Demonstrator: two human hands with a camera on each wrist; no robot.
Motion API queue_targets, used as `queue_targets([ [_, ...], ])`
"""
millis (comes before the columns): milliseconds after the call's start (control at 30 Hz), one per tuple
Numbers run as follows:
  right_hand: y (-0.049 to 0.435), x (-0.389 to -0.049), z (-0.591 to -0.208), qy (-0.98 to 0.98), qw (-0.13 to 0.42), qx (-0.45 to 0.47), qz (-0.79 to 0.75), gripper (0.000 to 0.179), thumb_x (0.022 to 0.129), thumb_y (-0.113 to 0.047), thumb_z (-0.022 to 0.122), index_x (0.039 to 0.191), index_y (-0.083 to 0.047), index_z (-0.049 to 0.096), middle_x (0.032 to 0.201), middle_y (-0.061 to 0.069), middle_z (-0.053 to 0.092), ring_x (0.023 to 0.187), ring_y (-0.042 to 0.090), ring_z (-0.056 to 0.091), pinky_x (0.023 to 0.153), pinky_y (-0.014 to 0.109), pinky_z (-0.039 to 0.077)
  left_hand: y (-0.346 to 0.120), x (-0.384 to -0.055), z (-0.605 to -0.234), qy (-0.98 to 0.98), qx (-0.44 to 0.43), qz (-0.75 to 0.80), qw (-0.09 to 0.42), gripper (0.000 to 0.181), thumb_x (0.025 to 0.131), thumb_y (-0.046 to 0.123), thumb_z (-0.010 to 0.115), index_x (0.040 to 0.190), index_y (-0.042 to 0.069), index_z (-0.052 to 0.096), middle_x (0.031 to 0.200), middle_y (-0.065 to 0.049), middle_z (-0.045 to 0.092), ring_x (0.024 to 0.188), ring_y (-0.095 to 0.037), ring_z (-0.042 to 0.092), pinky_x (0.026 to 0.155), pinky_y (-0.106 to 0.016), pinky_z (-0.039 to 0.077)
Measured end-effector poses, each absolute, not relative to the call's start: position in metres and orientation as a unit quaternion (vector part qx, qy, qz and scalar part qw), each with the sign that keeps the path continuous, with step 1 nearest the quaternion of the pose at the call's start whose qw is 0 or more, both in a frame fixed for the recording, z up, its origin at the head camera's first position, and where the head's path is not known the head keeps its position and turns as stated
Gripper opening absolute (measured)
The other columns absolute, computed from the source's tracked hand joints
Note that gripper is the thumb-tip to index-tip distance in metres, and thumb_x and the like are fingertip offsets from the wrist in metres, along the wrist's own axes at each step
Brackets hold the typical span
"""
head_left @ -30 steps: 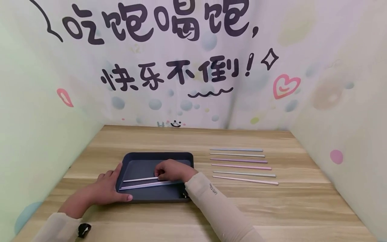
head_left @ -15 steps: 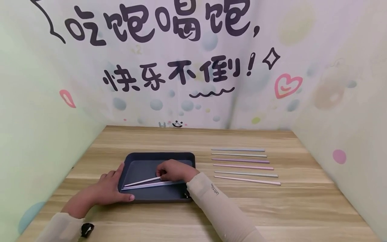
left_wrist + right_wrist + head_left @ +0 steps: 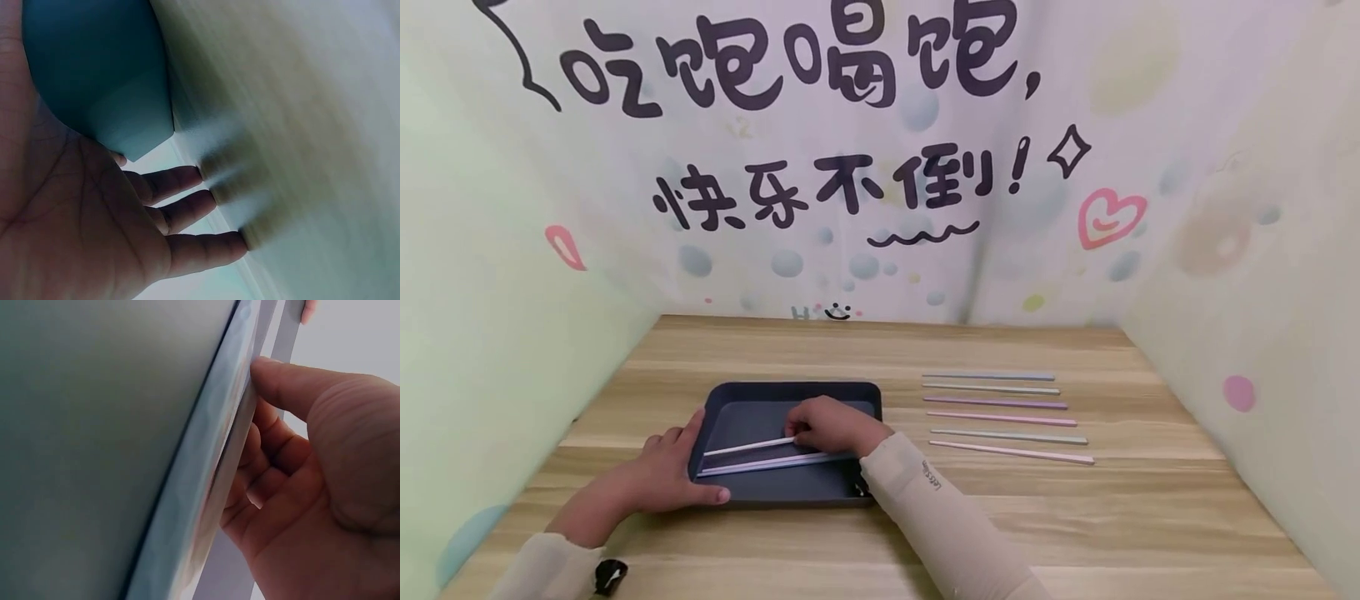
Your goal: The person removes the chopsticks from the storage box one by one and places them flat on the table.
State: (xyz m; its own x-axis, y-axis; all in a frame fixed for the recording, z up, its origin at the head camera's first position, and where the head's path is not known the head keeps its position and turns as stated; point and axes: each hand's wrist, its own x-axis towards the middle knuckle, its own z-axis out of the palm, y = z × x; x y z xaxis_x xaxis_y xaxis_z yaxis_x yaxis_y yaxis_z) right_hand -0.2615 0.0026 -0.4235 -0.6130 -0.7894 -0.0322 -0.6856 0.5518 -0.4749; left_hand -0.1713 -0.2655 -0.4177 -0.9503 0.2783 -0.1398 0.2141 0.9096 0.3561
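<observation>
My right hand [image 3: 833,423] reaches over the dark tray [image 3: 790,502] and pinches a white chopstick [image 3: 748,447], whose thin end points left, near the tray's left wall. Just in front of it, pale purple and bluish chopsticks [image 3: 760,467] lie side by side, their right ends hidden under the wrist. In the right wrist view, the thumb [image 3: 294,384] and curled fingers meet at a long, slim chopstick [image 3: 219,481]. At the tray's left side rests my left hand [image 3: 658,471], thumb along the front corner. Its straight fingers [image 3: 206,253] touch the table in the left wrist view.
Right of the tray, several chopsticks lie in a spaced row on the wooden table [image 3: 1075,533], from a bluish one [image 3: 988,377] at the back to a pale pink one [image 3: 1011,452] in front. A printed cloth wall [image 3: 880,275] closes off the back; pale walls flank both sides.
The thin end of the white chopstick dipped toward the chopsticks in the tray, then swung back away from them. Both hands stay nearly in place; the head view shifts slightly.
</observation>
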Motion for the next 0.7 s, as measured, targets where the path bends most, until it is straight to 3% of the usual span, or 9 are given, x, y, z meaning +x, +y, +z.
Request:
queue_targets([
  [300, 0.0045, -0.2628, -0.4258, 0.871, 0.084, -0.443, -0.196, 0.014, 0.098, -0.008, 0.062, 0.086, -0.016, 0.064, 0.081, -0.007, 0.057, 0.072, 0.006, 0.051, 0.067, 0.018, 0.041, -0.2648, -0.1711, -0.4178, 0.971, 0.131, 0.174, 0.097, 0.130, 0.072, 0.063, 0.078, 0.149, -0.015, 0.010, 0.132, -0.044, 0.038, 0.116, -0.061, 0.039, 0.092, -0.065, 0.039],
  [700, 0.0032, -0.2625, -0.4258, 0.869, 0.087, -0.443, -0.205, 0.013, 0.098, -0.009, 0.063, 0.087, -0.016, 0.065, 0.082, -0.008, 0.058, 0.073, 0.005, 0.052, 0.068, 0.017, 0.042, -0.2650, -0.1702, -0.4136, 0.971, 0.128, 0.174, 0.098, 0.128, 0.073, 0.062, 0.079, 0.149, -0.015, 0.010, 0.131, -0.045, 0.038, 0.115, -0.060, 0.039, 0.092, -0.064, 0.039],
])
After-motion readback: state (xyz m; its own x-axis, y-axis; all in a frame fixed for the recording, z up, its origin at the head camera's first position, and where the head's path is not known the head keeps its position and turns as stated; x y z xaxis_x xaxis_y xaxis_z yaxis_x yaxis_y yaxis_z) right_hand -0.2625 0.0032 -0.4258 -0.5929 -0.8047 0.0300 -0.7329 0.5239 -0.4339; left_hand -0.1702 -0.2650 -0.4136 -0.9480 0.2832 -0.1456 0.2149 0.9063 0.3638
